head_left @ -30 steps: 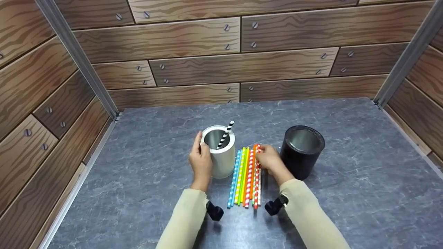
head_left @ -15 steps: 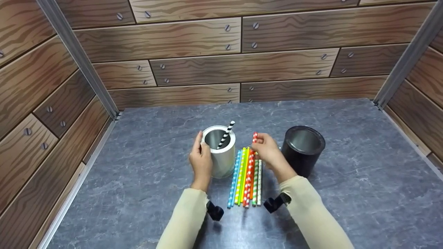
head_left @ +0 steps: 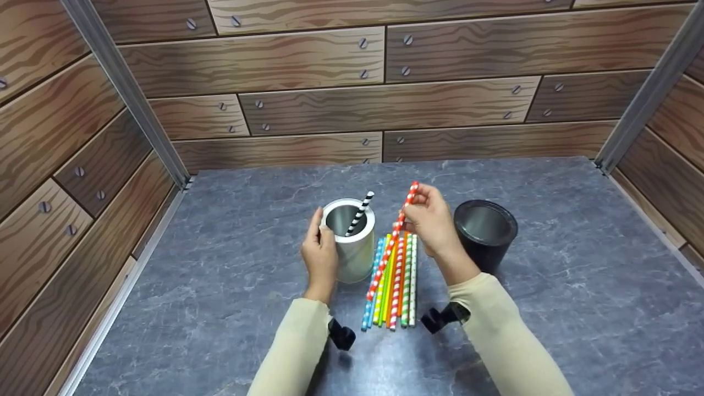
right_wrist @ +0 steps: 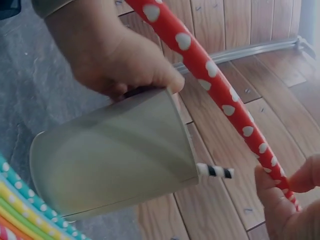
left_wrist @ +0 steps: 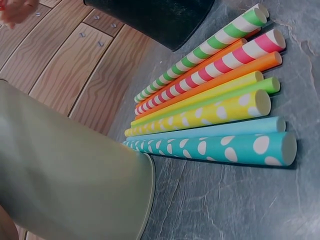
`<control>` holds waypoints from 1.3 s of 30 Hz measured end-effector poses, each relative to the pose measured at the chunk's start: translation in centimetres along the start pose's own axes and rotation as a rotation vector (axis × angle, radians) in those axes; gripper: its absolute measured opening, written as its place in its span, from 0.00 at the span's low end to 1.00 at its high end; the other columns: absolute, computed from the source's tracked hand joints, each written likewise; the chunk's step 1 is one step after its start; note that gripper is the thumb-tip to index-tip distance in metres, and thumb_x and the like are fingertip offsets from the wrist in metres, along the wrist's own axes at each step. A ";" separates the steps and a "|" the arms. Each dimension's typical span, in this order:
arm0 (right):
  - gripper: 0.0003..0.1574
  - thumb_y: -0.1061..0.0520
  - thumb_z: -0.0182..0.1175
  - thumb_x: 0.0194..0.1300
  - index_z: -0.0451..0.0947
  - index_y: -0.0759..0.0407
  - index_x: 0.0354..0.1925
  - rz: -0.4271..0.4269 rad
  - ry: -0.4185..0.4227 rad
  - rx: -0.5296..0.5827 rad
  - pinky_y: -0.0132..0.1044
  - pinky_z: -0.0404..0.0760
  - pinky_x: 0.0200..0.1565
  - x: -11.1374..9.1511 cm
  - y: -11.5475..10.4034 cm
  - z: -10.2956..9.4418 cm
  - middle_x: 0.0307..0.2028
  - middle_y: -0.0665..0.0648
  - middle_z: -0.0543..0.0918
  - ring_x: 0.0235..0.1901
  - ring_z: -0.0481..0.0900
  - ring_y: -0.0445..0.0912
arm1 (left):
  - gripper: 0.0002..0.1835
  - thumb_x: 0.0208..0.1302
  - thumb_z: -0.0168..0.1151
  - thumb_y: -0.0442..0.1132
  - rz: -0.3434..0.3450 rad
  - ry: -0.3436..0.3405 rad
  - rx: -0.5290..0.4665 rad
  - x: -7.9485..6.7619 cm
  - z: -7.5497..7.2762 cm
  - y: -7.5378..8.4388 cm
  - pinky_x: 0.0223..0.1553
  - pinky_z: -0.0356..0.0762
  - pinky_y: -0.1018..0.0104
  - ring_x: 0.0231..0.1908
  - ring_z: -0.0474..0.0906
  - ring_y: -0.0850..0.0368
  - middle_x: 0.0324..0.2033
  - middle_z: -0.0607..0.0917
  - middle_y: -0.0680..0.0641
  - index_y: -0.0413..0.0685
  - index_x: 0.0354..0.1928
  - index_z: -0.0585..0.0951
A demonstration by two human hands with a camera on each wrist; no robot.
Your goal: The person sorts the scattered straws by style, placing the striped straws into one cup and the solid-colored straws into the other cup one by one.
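My left hand [head_left: 320,257] holds the near left side of an upright white cup [head_left: 355,258], its fingers and thumb by the rim. One black-and-white striped straw [head_left: 361,212] leans inside this cup. In the right wrist view, the straw's end [right_wrist: 220,171] sticks out past the rim. My right hand [head_left: 438,225] pinches a red paper straw with white hearts [right_wrist: 220,90] near its upper end. That straw slants above a row of colourful paper straws [head_left: 406,291], which lie side by side on the table between the cups.
To the right of my right hand stands a black cup [head_left: 485,234], close to the forearm. Both cups rest on the grey marbled table [head_left: 247,236]. Wood-patterned walls [head_left: 297,110] enclose the back and sides.
My right hand has picked the red heart straw out of the row and lifted it up and away, tilting its lower end leftward. The left hand stays on the white cup.
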State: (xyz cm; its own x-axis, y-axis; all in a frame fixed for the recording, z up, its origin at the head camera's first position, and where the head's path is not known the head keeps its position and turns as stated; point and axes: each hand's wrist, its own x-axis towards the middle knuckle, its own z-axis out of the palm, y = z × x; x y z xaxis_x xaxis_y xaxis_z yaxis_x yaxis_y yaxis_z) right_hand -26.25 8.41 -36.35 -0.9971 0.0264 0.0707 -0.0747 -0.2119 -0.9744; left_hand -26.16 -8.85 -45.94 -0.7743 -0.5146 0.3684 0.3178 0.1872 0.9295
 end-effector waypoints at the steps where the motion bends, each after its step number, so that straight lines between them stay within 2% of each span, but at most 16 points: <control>1: 0.29 0.76 0.43 0.52 0.57 0.70 0.54 -0.024 0.010 0.018 0.31 0.79 0.25 0.0 -0.1 0.1 0.36 0.56 0.64 0.25 0.69 0.39 | 0.21 0.63 0.46 0.31 0.004 0.002 -0.002 0.0 0.0 0.0 0.59 0.68 0.58 0.58 0.71 0.50 0.56 0.77 0.43 0.39 0.59 0.74; 13: 0.30 0.79 0.45 0.49 0.57 0.62 0.51 -0.300 0.170 0.299 0.32 0.81 0.24 -0.6 -0.7 0.7 0.35 0.57 0.66 0.27 0.71 0.42 | 0.21 0.62 0.47 0.31 0.038 0.015 0.011 0.2 0.1 -0.1 0.57 0.69 0.58 0.56 0.73 0.50 0.55 0.78 0.42 0.39 0.58 0.75; 19: 0.31 0.81 0.45 0.49 0.57 0.60 0.49 -0.491 0.187 0.393 0.33 0.82 0.27 -1.2 -1.2 0.9 0.34 0.57 0.67 0.28 0.73 0.44 | 0.22 0.64 0.45 0.33 0.014 -0.016 0.034 0.1 0.0 0.1 0.56 0.70 0.58 0.57 0.71 0.52 0.57 0.76 0.44 0.42 0.60 0.73; 23: 0.30 0.81 0.45 0.48 0.57 0.60 0.46 -0.558 0.194 0.421 0.32 0.82 0.27 -1.5 -1.1 1.1 0.34 0.56 0.67 0.29 0.74 0.45 | 0.22 0.64 0.45 0.33 -0.004 -0.033 0.029 0.0 0.0 0.2 0.58 0.69 0.57 0.59 0.70 0.51 0.58 0.75 0.44 0.41 0.61 0.72; 27: 0.29 0.81 0.47 0.45 0.56 0.61 0.43 -0.637 0.224 0.387 0.30 0.81 0.30 -1.6 -0.7 1.3 0.36 0.57 0.66 0.31 0.73 0.44 | 0.22 0.64 0.46 0.32 0.004 -0.024 0.015 0.1 0.1 0.1 0.59 0.69 0.57 0.58 0.71 0.50 0.57 0.76 0.43 0.39 0.60 0.72; 32: 0.28 0.81 0.50 0.43 0.57 0.63 0.42 -0.756 0.245 0.268 0.29 0.79 0.39 -1.6 0.3 1.8 0.37 0.58 0.67 0.33 0.73 0.42 | 0.21 0.64 0.46 0.32 0.023 -0.016 0.017 0.1 0.0 0.0 0.58 0.69 0.57 0.58 0.71 0.49 0.57 0.76 0.42 0.39 0.59 0.73; 39: 0.26 0.78 0.51 0.45 0.57 0.65 0.43 -0.777 0.221 0.169 0.28 0.79 0.34 -1.4 2.2 2.6 0.35 0.53 0.71 0.32 0.75 0.41 | 0.21 0.64 0.47 0.32 0.034 -0.005 0.038 0.1 0.0 -0.1 0.58 0.69 0.57 0.58 0.71 0.49 0.56 0.77 0.42 0.39 0.59 0.74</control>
State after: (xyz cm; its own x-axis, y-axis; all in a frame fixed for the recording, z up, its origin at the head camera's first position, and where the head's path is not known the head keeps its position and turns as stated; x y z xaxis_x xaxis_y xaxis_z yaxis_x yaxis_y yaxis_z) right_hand -25.06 5.38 -38.04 -0.6368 0.4142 0.6504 -0.7604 -0.1978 -0.6186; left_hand -26.23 -8.91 -46.01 -0.7664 -0.5032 0.3993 0.3226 0.2360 0.9166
